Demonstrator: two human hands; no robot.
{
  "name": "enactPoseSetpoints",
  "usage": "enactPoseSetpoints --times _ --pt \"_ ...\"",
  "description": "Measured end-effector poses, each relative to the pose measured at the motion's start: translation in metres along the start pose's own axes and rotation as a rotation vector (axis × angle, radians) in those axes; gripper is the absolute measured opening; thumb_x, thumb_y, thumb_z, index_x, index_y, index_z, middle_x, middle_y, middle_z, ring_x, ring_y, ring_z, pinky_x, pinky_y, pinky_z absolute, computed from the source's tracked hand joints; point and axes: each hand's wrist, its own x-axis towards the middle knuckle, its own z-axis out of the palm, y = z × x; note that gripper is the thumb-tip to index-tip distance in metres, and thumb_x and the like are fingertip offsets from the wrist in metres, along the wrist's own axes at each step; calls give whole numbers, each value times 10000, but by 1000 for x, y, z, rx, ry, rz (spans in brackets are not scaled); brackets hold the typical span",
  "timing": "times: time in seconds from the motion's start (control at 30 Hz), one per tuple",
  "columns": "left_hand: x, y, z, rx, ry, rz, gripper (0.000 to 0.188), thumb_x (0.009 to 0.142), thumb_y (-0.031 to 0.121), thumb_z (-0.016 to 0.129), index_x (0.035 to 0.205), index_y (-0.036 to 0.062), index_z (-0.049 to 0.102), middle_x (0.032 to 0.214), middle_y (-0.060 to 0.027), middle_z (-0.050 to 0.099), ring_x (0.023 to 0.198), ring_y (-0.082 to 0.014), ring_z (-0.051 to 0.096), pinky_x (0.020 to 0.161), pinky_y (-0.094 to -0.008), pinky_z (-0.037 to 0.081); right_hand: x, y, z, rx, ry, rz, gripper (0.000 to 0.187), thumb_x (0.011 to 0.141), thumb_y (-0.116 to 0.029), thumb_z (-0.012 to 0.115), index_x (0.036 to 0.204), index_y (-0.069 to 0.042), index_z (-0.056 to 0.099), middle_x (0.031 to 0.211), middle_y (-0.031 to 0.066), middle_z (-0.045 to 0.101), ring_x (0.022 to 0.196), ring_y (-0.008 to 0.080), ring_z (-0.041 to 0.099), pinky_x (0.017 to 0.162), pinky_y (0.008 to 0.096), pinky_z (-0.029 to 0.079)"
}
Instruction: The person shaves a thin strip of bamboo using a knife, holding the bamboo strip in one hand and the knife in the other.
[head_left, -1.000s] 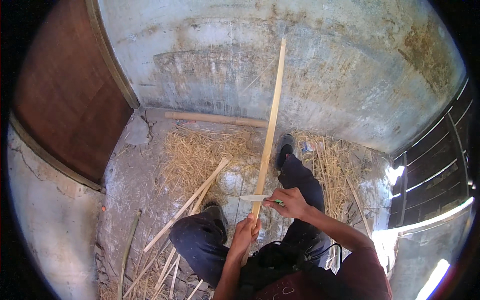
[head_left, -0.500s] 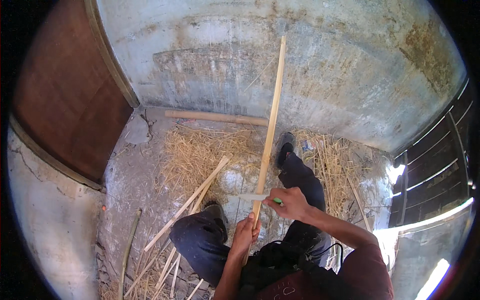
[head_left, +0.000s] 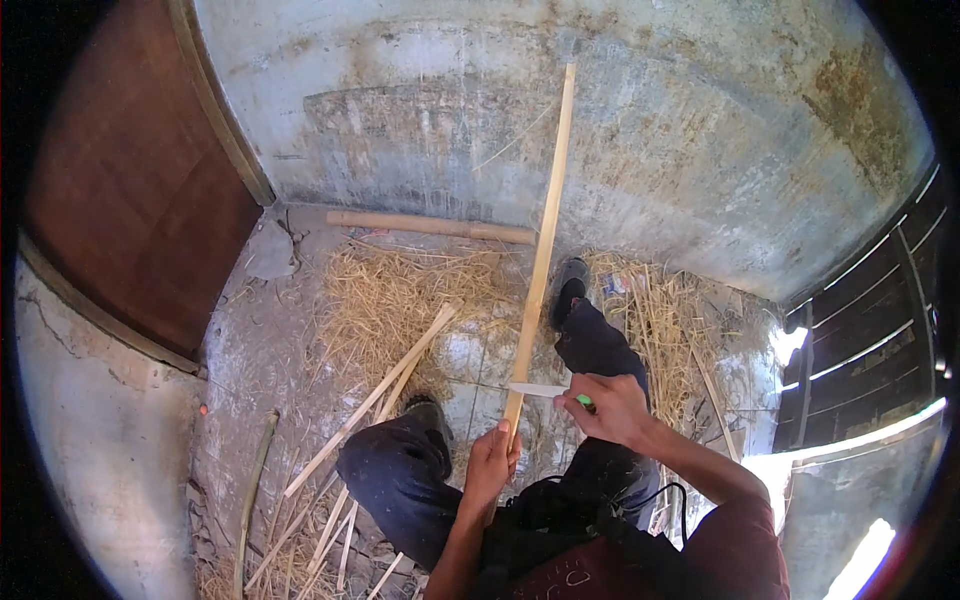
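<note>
A long pale strip, apparently split bamboo [head_left: 545,240], rises from between my legs toward the far wall. Around its lower part my left hand [head_left: 490,461] is closed. My right hand [head_left: 608,406] grips a knife [head_left: 540,390] by its green handle. The light-coloured blade points left, and its tip lies at the strip's edge just above my left hand. A thin sliver [head_left: 516,138] hangs off to the left of the strip's upper part.
Straw-like shavings [head_left: 395,300] cover the floor between my feet and the wall. Several pale strips [head_left: 370,405] lie by my left leg, with a greenish stick [head_left: 257,490] farther left. A bamboo pole [head_left: 430,227] rests along the wall base. A brown door [head_left: 140,180] stands left.
The knife and my right hand have shifted right, so the blade now meets the strip only near its tip. My left hand keeps its grip on the strip.
</note>
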Motion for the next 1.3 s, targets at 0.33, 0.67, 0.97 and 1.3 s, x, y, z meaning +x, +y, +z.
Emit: enactPoseSetpoints --times 0.33,0.67,0.97,1.3 --pt "3 -7 4 122 100 98 527 1146 422 401 796 67 573 601 41 438 502 -59 379 481 -281 298 -6 -4 -3 -23 -112 -38 209 956 -324 731 885 -141 660 738 77 704 589 319 683 498 441 516" --pt "0 2 5 31 49 32 533 1146 442 400 789 80 561 597 62 409 496 -41 342 475 -266 265 -20 3 6 -47 -75 -128 178 937 -300 757 864 -161 672 728 40 673 582 282 672 479 412 518" --pt "-2 7 2 -30 -18 -25 569 1131 542 359 852 94 570 599 68 400 480 -47 348 454 -262 272 -17 13 13 8 -50 -205 179 947 -286 756 903 -143 657 762 60 678 596 274 676 499 409 515" --pt "-3 14 4 26 -45 47 554 1145 512 336 1008 46 602 599 58 413 477 -45 355 448 -263 303 3 -2 47 347 -171 -102 172 950 -202 775 952 -83 650 857 103 745 703 329 715 578 417 531"
